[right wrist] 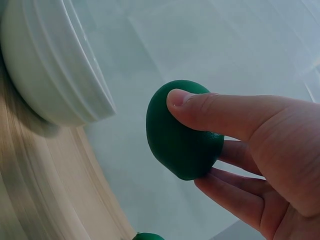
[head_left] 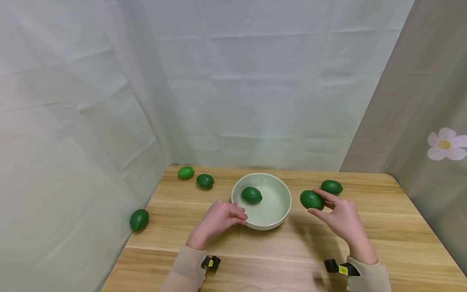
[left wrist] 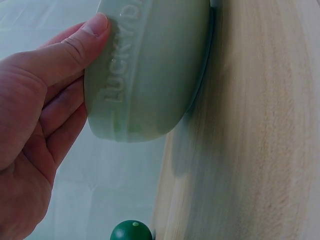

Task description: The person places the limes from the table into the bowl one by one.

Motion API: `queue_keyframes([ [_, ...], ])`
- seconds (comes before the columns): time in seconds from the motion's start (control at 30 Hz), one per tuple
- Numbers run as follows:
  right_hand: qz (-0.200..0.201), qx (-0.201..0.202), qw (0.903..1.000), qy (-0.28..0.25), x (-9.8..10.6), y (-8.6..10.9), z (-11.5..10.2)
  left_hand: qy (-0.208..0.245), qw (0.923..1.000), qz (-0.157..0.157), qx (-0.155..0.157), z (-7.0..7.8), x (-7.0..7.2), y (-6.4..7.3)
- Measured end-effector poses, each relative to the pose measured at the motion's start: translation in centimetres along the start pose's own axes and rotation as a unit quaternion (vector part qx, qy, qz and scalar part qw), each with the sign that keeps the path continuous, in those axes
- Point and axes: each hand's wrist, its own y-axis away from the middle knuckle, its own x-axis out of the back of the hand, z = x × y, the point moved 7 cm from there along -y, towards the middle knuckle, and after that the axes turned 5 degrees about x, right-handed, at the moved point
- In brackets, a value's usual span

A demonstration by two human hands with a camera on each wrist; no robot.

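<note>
My right hand pinches a dark green lime between thumb and fingers, held above the table to the right of the bowl. In the right wrist view the thumb presses on the near side of this smooth lime, with fingers behind it. At the near left rim of a pale green bowl, my left hand grips the edge. The left wrist view has the thumb on the bowl's outer wall, beside raised lettering. Inside the bowl lies another dark green lime.
Behind the right hand sits a dark green lime. To the bowl's left are a dark green lime, a smaller bright green one and another dark one at the table's left edge. Pale cloth hangs behind the wooden table.
</note>
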Motion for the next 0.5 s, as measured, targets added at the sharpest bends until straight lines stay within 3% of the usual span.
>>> queue_keyframes([
  [0.5,0.009,0.014,0.9999,-0.004,-0.18,-0.05,-0.72,0.000,1.0000,-0.004,0.007,0.00,0.01,-0.05],
])
